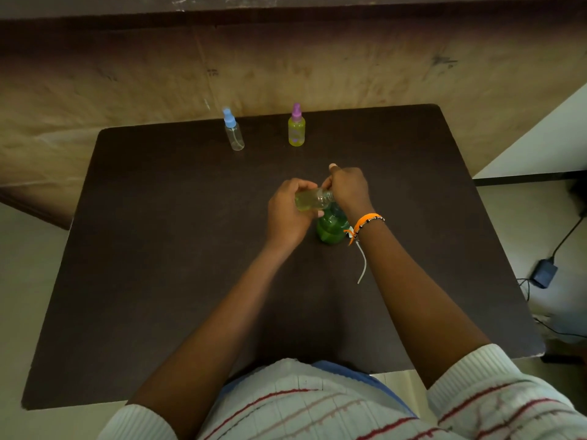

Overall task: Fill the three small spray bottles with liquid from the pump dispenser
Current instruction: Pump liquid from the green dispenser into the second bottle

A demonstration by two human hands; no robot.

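A dark desk (158, 281) carries four containers, seen from above. The largest, a green pump dispenser (332, 228), stands near the middle of the desk, holding green liquid; its top is hidden under the right hand (347, 188). Three small spray bottles are counted. One, a capless bottle (313, 200) with yellowish liquid in it, is held tilted almost on its side just above the dispenser, its open threaded neck turned toward the right hand. Another, a yellow-green bottle (296, 130) with a purple spray cap, stands upright near the far edge of the desk and appears full or nearly so. The third, a clear bottle (234, 134) with a blue spray cap, stands near the same far edge, to the left of the yellow-green one and well apart from it; no liquid can be made out inside it. The capless bottle is gripped by the left hand (287, 214), whose fingers and thumb are curled round its body. The right hand is closed, its fingers bent at the bottle's neck, above the dispenser; what is pinched or pressed there cannot be told, as the fingertips are hidden. An orange band and a beaded bracelet (365, 222) are worn on the right wrist, with a pale cord hanging from them.
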